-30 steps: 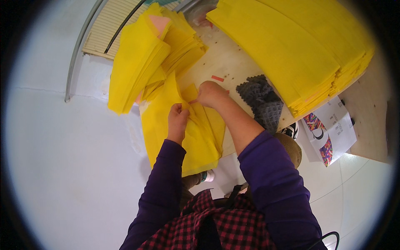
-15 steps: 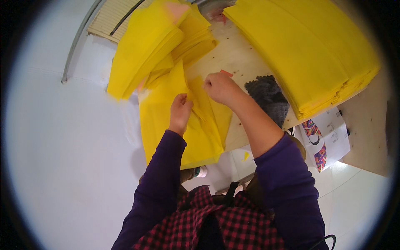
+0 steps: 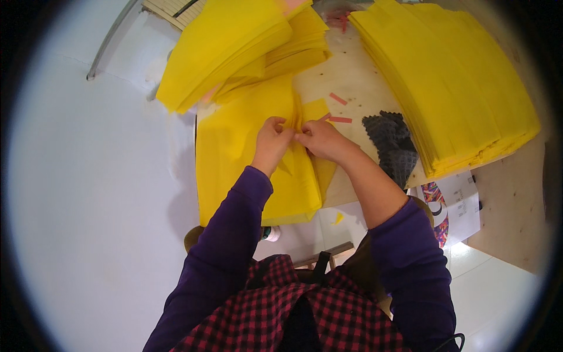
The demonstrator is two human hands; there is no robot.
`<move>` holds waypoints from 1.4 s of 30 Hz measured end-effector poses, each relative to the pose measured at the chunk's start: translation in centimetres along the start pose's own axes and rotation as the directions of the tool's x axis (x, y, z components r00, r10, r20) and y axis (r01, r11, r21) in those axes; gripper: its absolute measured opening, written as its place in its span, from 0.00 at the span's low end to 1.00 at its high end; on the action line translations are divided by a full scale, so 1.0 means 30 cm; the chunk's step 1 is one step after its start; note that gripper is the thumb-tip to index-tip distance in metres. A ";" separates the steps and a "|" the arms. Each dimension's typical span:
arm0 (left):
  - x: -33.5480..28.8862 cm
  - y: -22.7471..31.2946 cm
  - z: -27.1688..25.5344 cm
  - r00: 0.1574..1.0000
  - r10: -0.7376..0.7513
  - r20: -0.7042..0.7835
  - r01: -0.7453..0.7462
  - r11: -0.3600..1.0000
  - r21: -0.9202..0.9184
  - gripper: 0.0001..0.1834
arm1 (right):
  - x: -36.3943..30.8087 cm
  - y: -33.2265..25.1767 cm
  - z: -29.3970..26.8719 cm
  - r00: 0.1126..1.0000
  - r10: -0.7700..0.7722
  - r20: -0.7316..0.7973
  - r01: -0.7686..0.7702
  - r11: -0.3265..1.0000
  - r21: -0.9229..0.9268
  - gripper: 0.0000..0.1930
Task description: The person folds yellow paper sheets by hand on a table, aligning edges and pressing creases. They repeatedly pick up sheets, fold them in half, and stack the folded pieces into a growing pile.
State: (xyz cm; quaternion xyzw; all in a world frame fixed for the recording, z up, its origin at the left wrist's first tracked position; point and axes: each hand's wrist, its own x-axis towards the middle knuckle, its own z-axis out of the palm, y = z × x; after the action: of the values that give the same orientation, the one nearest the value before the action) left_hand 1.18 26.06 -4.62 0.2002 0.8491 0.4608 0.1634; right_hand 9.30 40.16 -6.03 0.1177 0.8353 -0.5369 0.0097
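Soft yellow fabric (image 3: 240,152), folded in layers, lies on the wooden table in front of me. My left hand (image 3: 273,145) rests over it, thumb and fingers closed in a pinch on a raised fold. Close against it, nearly touching at the fingertips, my right hand (image 3: 322,141) is also closed at the same fold. The fingers cover the exact spot they grip. Beside the right knuckles lie thin red strips (image 3: 340,119), one partly behind that hand. A dark grey cloth with zigzag edges (image 3: 392,146) sits right of my right forearm.
A tall stack of yellow fabric (image 3: 451,88) fills the table's right side. Another folded yellow pile (image 3: 229,53) lies at the far left, by a white wall (image 3: 105,193). A white printed package (image 3: 460,205) is below the right table edge.
My right hand has come down and left to meet the left hand at the fabric fold. The left hand has shifted slightly right. The view has moved, and more red strips show.
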 end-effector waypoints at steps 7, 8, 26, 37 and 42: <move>-0.011 0.023 -0.007 1.000 -0.014 0.014 0.014 1.000 -0.001 0.23 | -0.019 -0.024 -0.013 0.998 0.014 0.067 -0.020 0.996 0.091 0.18; -0.015 0.026 -0.007 1.000 -0.007 0.018 0.007 1.000 -0.012 0.22 | -0.025 -0.030 -0.013 0.998 -0.005 0.056 0.000 0.996 0.092 0.19; -0.034 0.019 -0.033 0.990 -0.049 0.130 0.092 0.935 -0.343 0.24 | -0.152 -0.065 0.013 0.992 0.079 0.100 -0.101 0.966 0.238 0.28; -0.035 -0.001 -0.047 0.987 -0.034 0.159 0.085 0.941 -0.326 0.28 | -0.185 -0.033 -0.005 0.938 -0.319 0.132 0.298 0.941 0.162 0.22; -0.039 -0.006 -0.055 0.983 -0.014 0.185 0.082 0.928 -0.364 0.29 | -0.192 -0.051 0.003 0.942 -0.327 0.075 0.328 0.945 0.002 0.17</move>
State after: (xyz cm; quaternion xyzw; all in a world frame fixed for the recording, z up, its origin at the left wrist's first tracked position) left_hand 1.40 24.22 -3.79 0.1853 0.7336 0.5885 0.2850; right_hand 14.57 38.41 -3.88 -0.0430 0.8451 -0.5308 -0.0480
